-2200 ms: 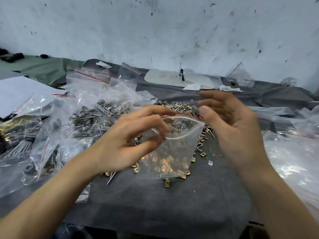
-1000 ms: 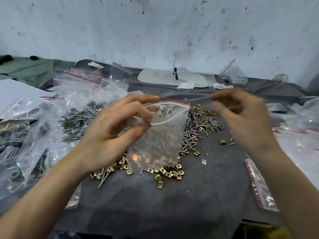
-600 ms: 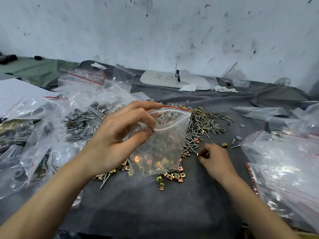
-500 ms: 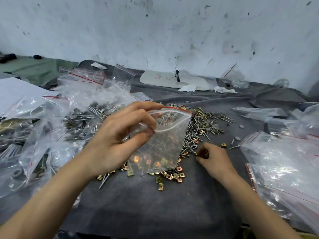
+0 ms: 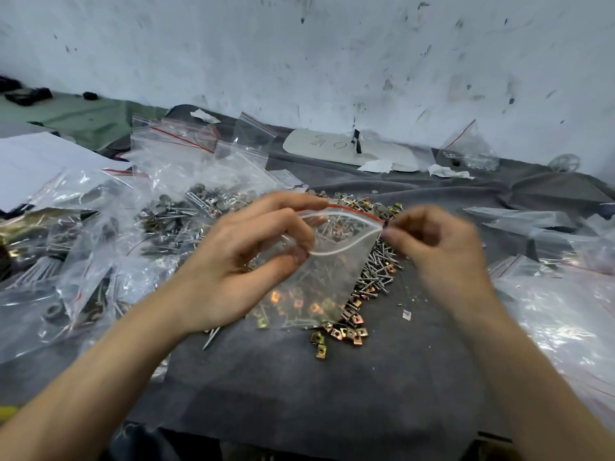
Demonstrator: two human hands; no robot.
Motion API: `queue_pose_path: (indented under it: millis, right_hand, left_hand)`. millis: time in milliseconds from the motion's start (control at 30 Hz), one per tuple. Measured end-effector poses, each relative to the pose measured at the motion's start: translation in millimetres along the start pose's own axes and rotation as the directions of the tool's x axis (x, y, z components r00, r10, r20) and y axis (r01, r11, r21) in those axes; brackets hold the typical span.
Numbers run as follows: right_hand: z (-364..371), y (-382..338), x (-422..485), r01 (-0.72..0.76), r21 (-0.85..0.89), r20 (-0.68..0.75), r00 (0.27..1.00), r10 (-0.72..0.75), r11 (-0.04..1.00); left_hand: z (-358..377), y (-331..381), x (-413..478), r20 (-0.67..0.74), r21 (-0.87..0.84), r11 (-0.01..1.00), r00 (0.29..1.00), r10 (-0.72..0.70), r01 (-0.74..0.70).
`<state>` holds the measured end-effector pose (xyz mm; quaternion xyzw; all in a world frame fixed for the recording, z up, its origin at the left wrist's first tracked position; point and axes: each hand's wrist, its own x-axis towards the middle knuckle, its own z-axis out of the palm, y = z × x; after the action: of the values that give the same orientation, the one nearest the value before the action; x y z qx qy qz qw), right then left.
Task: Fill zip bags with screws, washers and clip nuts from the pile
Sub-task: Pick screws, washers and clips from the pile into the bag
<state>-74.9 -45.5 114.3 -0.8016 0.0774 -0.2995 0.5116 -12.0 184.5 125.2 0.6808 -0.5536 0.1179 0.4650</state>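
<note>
A: Start big. Has anything shifted?

B: Not the counter (image 5: 299, 394) under its grey cloth, nor the filled bags (image 5: 100, 244) heaped along its left side. The pile (image 5: 376, 267) lies mid-counter as it did, with screws (image 5: 379, 277) toward the back and clip nuts (image 5: 339, 334) spilling toward the person.

A: And the zip bag?

B: The zip bag (image 5: 326, 277) hangs over the near side of the pile, where it was half a second ago, its mouth gaping. The left hand (image 5: 239, 261) is clamped on the bag's left end, fingers and thumb holding the lips apart.

A: So the other one moved.

B: Yes. Half a second ago it was down at the pile's edge, picking. Now the right hand (image 5: 436, 247) is up at the right corner of the mouth, fingers curled in, thumb tip beside the red zip strip (image 5: 356, 211). I judge it is bringing a pick to drop in, so this bag is still being filled.

A: What is it carrying?

B: I cannot tell. The hand is smeared by motion and its own fingertips cover the spot. It could be pinching a piece, the bag's corner, or nothing.

A: How full is the bag?

B: Hard to say. The pile shows through the clear plastic, so nuts inside and nuts underneath look alike.
</note>
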Motion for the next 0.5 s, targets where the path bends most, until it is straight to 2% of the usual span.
queue_pose_path:
  millis: [67,100,200,267,333,400,433,500]
  right_hand:
    - [7.7,-39.5,0.6,0.188,0.054,0.079,0.978,-0.192,0.981]
    - [12.4,-51.7,-1.8,0.236,0.032,0.141,0.961,-0.238,0.971]
    - [18.2,-57.7,-11.6,0.226,-0.066,0.264,0.943,-0.202,0.972]
    - [14.9,-52.8,-17.0,0.251,-0.080,0.216,0.949,-0.229,0.965]
    - [10.8,-44.5,-20.3,0.248,0.021,0.055,0.967,-0.249,0.969]
    - [13.0,-29.2,-24.8,0.180,0.026,-0.072,0.981,-0.178,0.983]
    - [18.0,-18.9,-30.6,0.107,-0.060,-0.053,0.992,-0.111,0.992]
    - [34.7,4.2,-50.1,-0.028,-0.309,0.155,0.985,0.080,0.951]
  left_hand:
    - [1.2,-0.6,0.0,-0.001,0.008,1.000,1.000,-0.010,0.010]
    - [2.0,-0.7,-0.1,0.001,0.007,1.000,1.000,-0.016,0.016]
    - [5.0,-1.2,-1.5,0.012,-0.006,1.000,1.000,-0.017,0.017]
    - [6.0,-1.5,-1.9,0.010,-0.020,1.000,1.000,-0.013,0.013]
    - [3.2,-4.5,-4.2,-0.010,-0.045,0.998,0.999,-0.033,0.032]
    - [-1.6,-8.4,-6.8,-0.051,-0.050,0.996,0.996,-0.073,0.070]
    - [-3.4,-9.7,-7.7,-0.072,-0.062,0.994,0.993,-0.096,0.091]
    - [-5.4,-11.8,-8.0,-0.103,-0.098,0.989,0.987,-0.123,0.113]
